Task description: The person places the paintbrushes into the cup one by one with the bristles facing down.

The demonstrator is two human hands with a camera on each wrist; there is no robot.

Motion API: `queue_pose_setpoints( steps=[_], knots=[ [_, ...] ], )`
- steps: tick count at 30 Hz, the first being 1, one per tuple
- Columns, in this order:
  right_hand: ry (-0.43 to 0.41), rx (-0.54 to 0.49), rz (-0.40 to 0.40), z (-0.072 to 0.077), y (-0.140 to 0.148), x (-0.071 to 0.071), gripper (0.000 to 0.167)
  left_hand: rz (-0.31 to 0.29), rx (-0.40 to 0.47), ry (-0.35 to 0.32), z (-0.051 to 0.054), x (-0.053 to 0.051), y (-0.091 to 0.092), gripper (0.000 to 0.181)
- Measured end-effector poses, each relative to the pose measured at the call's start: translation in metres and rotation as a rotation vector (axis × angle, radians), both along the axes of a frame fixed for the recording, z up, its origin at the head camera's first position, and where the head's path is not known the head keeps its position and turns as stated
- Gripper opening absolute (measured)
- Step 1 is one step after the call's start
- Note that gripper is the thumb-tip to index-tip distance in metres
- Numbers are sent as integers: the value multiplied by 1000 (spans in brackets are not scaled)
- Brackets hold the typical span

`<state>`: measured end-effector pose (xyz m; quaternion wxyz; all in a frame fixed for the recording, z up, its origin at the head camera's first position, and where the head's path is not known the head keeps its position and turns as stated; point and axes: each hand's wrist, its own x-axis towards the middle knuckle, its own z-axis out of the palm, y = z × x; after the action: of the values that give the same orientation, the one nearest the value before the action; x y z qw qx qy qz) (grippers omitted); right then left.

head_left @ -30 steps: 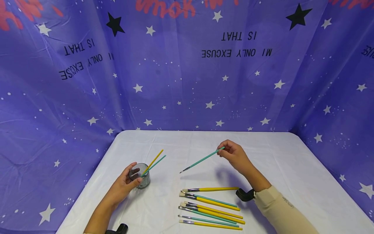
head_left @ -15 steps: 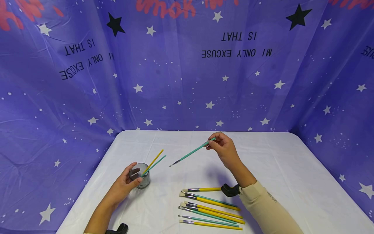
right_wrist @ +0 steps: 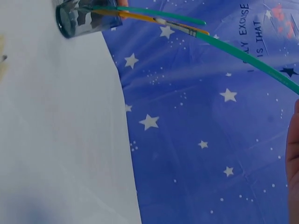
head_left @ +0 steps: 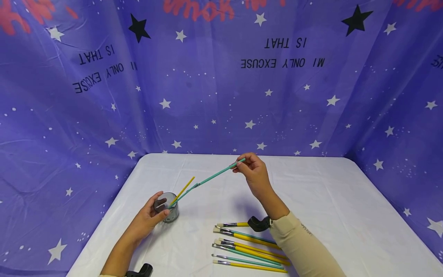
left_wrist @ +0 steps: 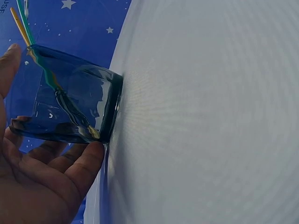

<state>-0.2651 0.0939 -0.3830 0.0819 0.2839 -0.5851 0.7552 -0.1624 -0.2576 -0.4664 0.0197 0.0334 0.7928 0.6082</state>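
My left hand (head_left: 147, 220) holds a clear smoky glass (head_left: 172, 215) on the white table, with the thumb at its near side. Inside lean a yellow paintbrush (head_left: 187, 185) and a teal paintbrush (head_left: 180, 196); through the wall in the left wrist view, bristles (left_wrist: 93, 132) show near the glass's base. Above the table my right hand (head_left: 257, 176) pinches another teal paintbrush (head_left: 218, 174) close to its handle end. Its bristle end slants down toward the glass and overlaps the standing handles in the head view; whether they touch, I cannot tell.
Several yellow and teal paintbrushes (head_left: 249, 251) lie in a loose row on the white table (head_left: 194, 246), partly under the right forearm. Purple star-printed cloth (head_left: 221, 96) hangs behind and at both sides. A black wrist mount (head_left: 258, 224) sits on the right wrist.
My right hand has moved left and slightly up, bringing the teal paintbrush from over the table to the handles standing in the glass. My left hand and the glass have stayed put.
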Motion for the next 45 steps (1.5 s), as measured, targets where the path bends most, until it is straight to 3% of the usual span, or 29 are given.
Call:
queue_pose_setpoints(
  steps=[12, 35, 45],
  knots=[
    [-2, 31, 28, -7, -28, -1, 16, 4, 6, 6, -1, 0, 0, 77],
    [-52, 247, 139, -22, -82, 9, 14, 1, 19, 0, -2, 0, 0, 77],
    [-35, 335, 169, -42, -98, 8, 15, 4, 31, 5, -4, -1, -1, 76]
  ],
)
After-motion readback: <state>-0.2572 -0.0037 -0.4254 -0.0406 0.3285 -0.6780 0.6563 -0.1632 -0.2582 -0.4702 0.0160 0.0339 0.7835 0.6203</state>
